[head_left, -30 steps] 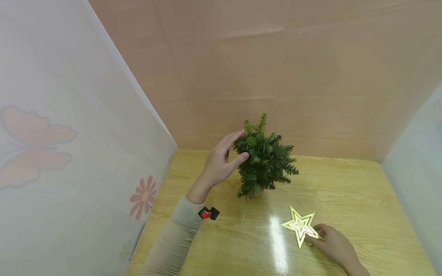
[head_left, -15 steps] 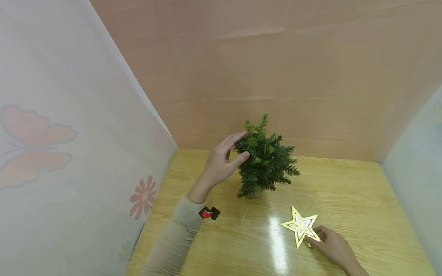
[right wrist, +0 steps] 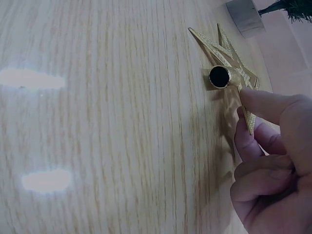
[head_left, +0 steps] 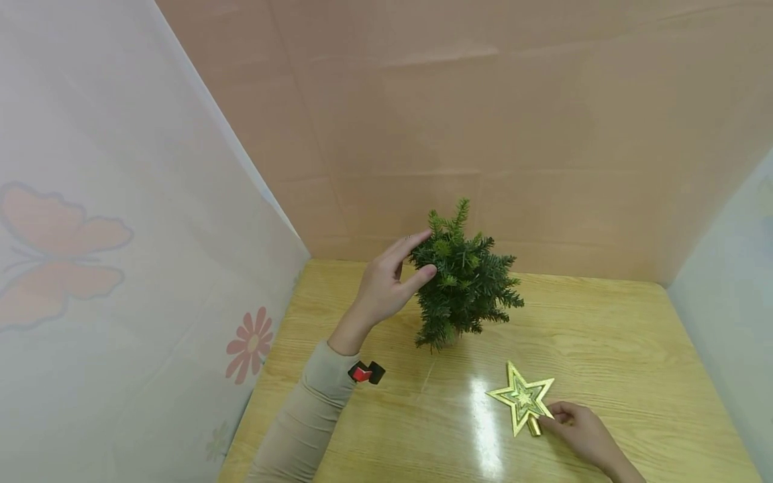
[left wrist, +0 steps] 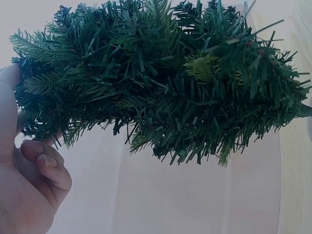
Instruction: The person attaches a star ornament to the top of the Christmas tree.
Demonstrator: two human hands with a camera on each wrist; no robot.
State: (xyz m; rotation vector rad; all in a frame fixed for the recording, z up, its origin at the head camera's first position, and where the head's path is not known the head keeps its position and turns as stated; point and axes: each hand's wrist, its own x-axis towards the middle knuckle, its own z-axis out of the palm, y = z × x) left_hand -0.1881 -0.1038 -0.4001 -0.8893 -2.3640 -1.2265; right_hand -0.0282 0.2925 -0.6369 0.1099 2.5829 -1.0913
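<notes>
A small green fir tree (head_left: 468, 282) stands on the table, its light-green tips uppermost. Against its upper left side, my left hand (head_left: 380, 288) grips the branches between thumb and fingers; the left wrist view has that hand (left wrist: 31, 190) at the left edge of the foliage (left wrist: 161, 78), some fingers curled. My right hand (head_left: 582, 433) pinches a gold star (head_left: 523, 397) by one lower point, in front and to the right of the tree. In the right wrist view, the dark open end of the star's tube (right wrist: 220, 77) faces the camera, beside the thumb.
The wooden table (head_left: 610, 335) meets a brownish-pink sheet (head_left: 410, 121) at the back. A pale sheet with butterfly and flower prints (head_left: 250, 342) hangs on the left, and another pale sheet (head_left: 737, 288) on the right.
The star has tilted in my right hand, so its gold tube shows more below it, and it has shifted slightly left. My left hand and the tree are nearly still.
</notes>
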